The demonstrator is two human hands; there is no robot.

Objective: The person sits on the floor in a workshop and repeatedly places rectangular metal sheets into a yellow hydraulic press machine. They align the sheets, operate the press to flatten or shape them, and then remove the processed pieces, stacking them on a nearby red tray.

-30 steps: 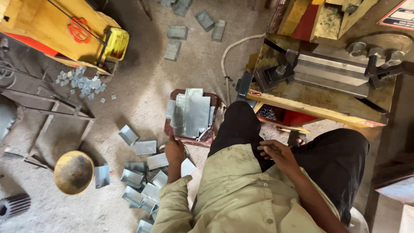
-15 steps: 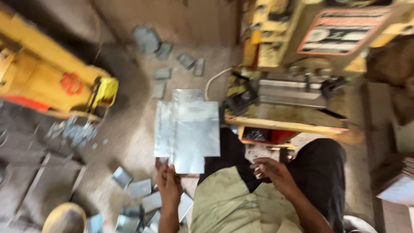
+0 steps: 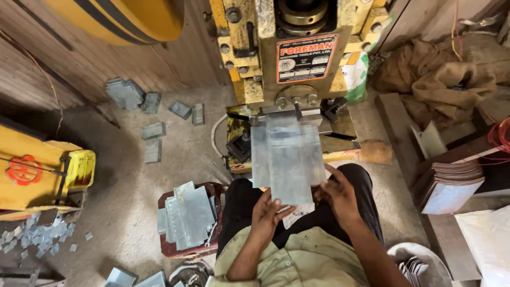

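Note:
My left hand (image 3: 268, 211) grips the bottom edge of a small stack of flat grey metal sheets (image 3: 287, 159), fanned slightly and held up in front of the yellow press machine (image 3: 281, 58). My right hand (image 3: 340, 196) touches the sheets' lower right side, fingers spread along the edge. The sheets cover part of the press bed (image 3: 340, 127). Below the hands are my dark trousers and pale green shirt.
A low reddish stool (image 3: 212, 192) at my left knee carries more metal sheets (image 3: 186, 215). Bent metal pieces (image 3: 151, 130) lie scattered on the concrete floor. A yellow machine (image 3: 37, 170) stands left. Stacked plates (image 3: 449, 186) and sacking (image 3: 446, 74) sit right.
My head has tilted up from the floor to the press. My left hand lifted the sheets off the stool and carried them up; my right hand has joined on the sheets.

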